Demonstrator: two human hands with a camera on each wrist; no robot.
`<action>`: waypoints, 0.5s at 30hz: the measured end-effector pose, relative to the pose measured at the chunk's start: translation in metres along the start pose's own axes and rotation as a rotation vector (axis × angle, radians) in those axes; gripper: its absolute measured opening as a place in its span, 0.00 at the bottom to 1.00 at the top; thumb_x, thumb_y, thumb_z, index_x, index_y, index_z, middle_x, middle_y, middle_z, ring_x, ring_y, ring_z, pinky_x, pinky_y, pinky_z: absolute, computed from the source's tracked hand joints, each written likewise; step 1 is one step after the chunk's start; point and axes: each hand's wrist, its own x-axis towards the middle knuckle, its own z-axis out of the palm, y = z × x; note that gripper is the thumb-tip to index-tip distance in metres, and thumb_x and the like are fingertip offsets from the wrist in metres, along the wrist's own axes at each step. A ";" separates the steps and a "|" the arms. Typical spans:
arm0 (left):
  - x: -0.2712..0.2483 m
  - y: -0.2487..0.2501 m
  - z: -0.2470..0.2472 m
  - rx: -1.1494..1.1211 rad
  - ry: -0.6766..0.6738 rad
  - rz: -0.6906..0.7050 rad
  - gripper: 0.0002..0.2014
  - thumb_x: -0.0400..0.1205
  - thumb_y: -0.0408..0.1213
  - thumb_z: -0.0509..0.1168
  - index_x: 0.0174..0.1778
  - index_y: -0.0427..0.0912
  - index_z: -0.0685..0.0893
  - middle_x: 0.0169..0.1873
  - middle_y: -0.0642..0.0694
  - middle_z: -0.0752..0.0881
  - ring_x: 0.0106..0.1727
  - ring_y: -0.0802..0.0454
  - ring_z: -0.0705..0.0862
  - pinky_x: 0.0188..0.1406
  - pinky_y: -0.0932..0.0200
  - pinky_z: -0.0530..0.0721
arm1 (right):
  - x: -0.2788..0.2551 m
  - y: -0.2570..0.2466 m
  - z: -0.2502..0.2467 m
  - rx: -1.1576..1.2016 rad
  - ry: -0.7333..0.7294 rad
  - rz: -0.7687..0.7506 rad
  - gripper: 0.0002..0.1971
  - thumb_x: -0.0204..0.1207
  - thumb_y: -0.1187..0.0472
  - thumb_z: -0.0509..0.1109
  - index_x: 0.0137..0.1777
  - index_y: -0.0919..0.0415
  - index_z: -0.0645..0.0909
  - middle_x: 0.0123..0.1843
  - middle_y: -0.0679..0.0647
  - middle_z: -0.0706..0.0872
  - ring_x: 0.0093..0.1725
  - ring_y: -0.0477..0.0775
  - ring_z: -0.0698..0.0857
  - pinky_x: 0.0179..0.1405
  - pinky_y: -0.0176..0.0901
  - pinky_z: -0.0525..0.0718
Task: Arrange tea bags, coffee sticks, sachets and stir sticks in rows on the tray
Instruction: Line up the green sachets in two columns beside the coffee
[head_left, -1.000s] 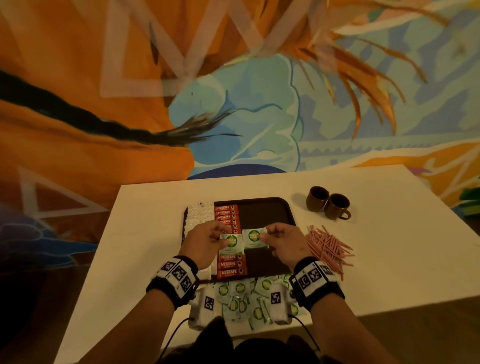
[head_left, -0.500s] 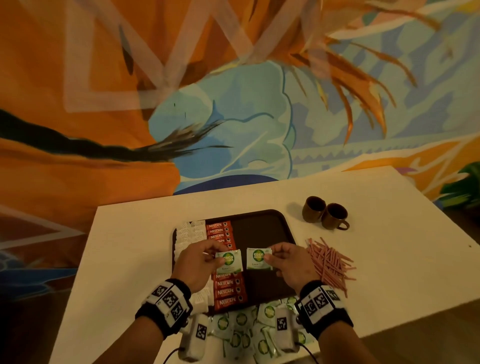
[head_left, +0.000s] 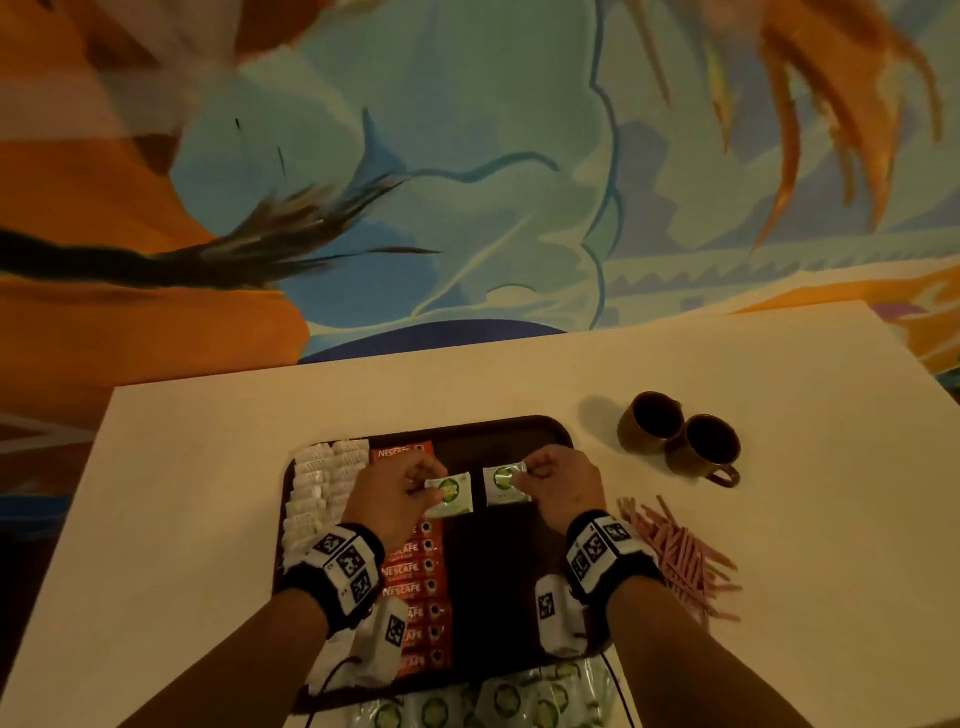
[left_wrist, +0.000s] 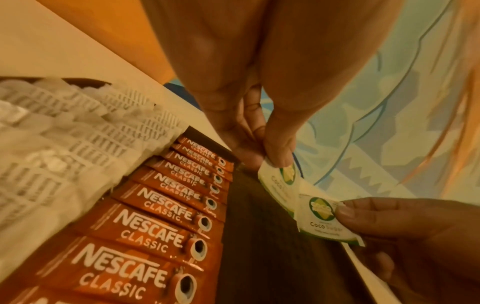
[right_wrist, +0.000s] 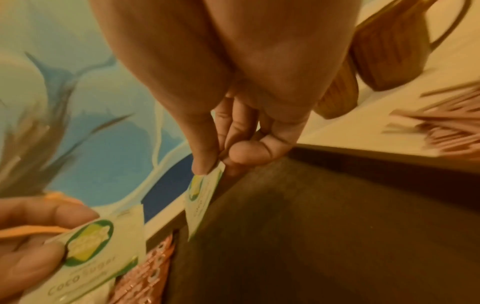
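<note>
Your left hand (head_left: 395, 493) pinches one sachet (head_left: 451, 494) by its top left corner, thumb on the face; your right hand (head_left: 563, 486) pinches a second sachet (head_left: 505, 484) by its top right corner. Both sachets sit mid-frame in the head view, side by side with a narrow gap, over the dark middle of the tray (head_left: 498, 566). Whether they touch the tray floor is not clear. They are flat, glossy, near-square packets, white with a green edge and a round green-yellow logo; the left wrist view reads "Coco Sugar" on the one held by your right hand (left_wrist: 326, 221); smaller print is illegible.

Tray: dark brown, rounded corners, raised rim, matte floor. Left of your hands a column of red-orange coffee sticks (head_left: 415, 571), glossy, overlapping like shingles, printed "NESCAFE CLASSIC" with a cup picture; your left hand hides part of the column. Further left, white tea bags (head_left: 317, 483), crinkled paper with faint grey print, unreadable.

At the bottom edge of the head view a loose pile of more green sachets (head_left: 498, 701), cut off by the frame. Right of the tray, a scattered heap of thin pink stir sticks (head_left: 685, 561). Upper right of them, two brown glazed mugs (head_left: 680, 441), touching. All on a pale smooth table (head_left: 182, 519). The right wrist view is blurred.
</note>
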 end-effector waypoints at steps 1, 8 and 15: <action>0.007 -0.003 0.005 0.000 0.004 -0.017 0.09 0.78 0.32 0.78 0.48 0.51 0.90 0.43 0.57 0.88 0.47 0.63 0.85 0.44 0.70 0.80 | 0.009 0.001 0.005 -0.013 -0.011 0.006 0.08 0.72 0.58 0.84 0.45 0.53 0.87 0.44 0.47 0.89 0.45 0.48 0.87 0.46 0.39 0.84; 0.041 -0.019 0.027 0.029 0.025 -0.064 0.09 0.77 0.32 0.78 0.46 0.50 0.88 0.43 0.50 0.89 0.48 0.53 0.87 0.50 0.57 0.86 | 0.045 0.002 0.028 -0.088 -0.046 0.036 0.07 0.75 0.60 0.82 0.47 0.53 0.85 0.45 0.48 0.88 0.39 0.37 0.82 0.32 0.26 0.74; 0.064 -0.017 0.042 0.139 0.049 0.005 0.07 0.79 0.33 0.76 0.46 0.49 0.87 0.48 0.49 0.83 0.45 0.54 0.83 0.46 0.60 0.82 | 0.059 0.002 0.024 -0.122 0.007 0.020 0.09 0.78 0.57 0.79 0.54 0.57 0.85 0.50 0.53 0.89 0.49 0.52 0.87 0.48 0.42 0.85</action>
